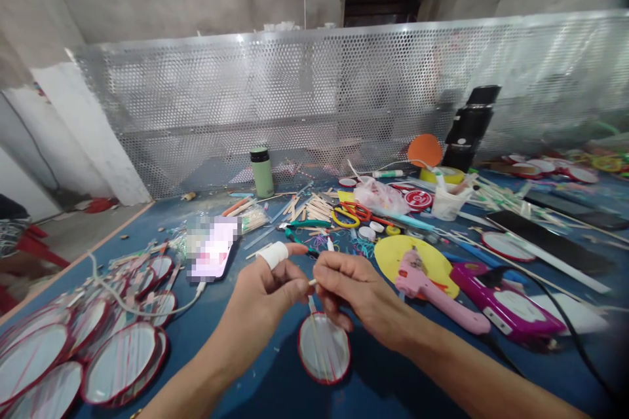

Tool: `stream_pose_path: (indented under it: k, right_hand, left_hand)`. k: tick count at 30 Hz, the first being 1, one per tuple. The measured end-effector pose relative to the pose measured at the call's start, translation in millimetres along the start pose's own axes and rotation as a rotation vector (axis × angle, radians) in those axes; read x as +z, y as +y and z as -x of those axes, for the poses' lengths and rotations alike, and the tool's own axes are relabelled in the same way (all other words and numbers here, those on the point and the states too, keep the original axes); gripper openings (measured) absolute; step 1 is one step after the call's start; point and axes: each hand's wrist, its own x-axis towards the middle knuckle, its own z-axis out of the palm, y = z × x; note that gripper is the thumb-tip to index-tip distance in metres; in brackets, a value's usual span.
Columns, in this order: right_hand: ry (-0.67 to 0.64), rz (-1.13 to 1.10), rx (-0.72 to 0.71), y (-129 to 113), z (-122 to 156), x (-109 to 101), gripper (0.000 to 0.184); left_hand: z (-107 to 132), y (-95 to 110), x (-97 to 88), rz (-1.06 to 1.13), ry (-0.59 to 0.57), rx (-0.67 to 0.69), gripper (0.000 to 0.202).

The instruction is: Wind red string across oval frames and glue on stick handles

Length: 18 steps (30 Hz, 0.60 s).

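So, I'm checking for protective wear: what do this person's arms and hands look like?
Left forearm and right forearm are bare, no sleeves in view. Neither left hand nor right hand wears a glove. White tape wraps one finger of the left hand.

One head-worn camera looks forward and down from close above the left hand [268,288] and right hand [356,294], facing the perforated silver metal screen [314,98] well beyond them.

Green bottle [262,172], pink glue gun [419,283], scissors [358,211].
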Motion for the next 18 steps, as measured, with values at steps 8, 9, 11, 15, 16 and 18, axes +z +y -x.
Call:
stream_pose_path:
  k: [8, 9, 11, 15, 16, 18]
  right_hand:
    - [0.023, 0.100, -0.022, -3.9, -1.6, -4.9, 0.031]
    - [0.020, 0.128, -0.025, -4.1, -1.1, -4.6, 0.030]
    - [0.027, 0.166, -0.021, -3.9, -0.4, -3.6, 0.029]
    - [0.031, 0.256, -0.014, -4.0, 0.1, -1.1, 0.026]
    - [0.032, 0.299, -0.022, -4.5, 0.0, -0.6, 0.024]
    - [0.041, 0.373, -0.034, -5.6, -0.5, -0.6, 0.022]
  left_hand:
    - [-0.2, -2.4, -3.8, 0.077, -0.004, -0.057, 0.040]
    - [-0.1, -3.1, -3.8, 0.073, -0.003, -0.058, 0.039]
    - [-0.3, -3.8, -3.0, 0.068, -0.004, -0.064, 0.039]
    - [-0.7, -4.1, 0.5, 0.016, -0.005, -0.084, 0.041]
    - [-0.7, -4.1, 1.3, -0.011, -0.004, -0.082, 0.043]
    - [-0.8, -3.8, 2.2, -0.066, 0.004, -0.072, 0.046]
